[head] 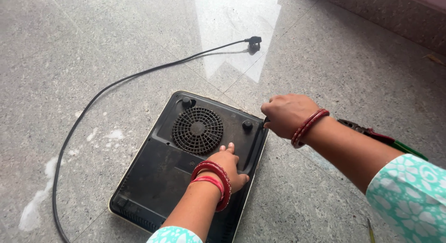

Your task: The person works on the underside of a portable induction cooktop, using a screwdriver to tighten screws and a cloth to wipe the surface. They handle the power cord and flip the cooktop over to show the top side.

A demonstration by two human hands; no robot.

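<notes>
A person's left hand (228, 166), fingers spread open, presses flat on the black underside of an upturned cooktop (186, 164) lying on a grey stone floor (69, 52), just below its round fan grille (198, 130). The right hand (287, 115) is closed in a fist at the cooktop's far right corner, gripping something too hidden to identify. The appliance's black cord (93, 101) loops away to the cooktop's left and ends in a plug (253, 40) beyond it; pliers (367, 130) lie to its right.
</notes>
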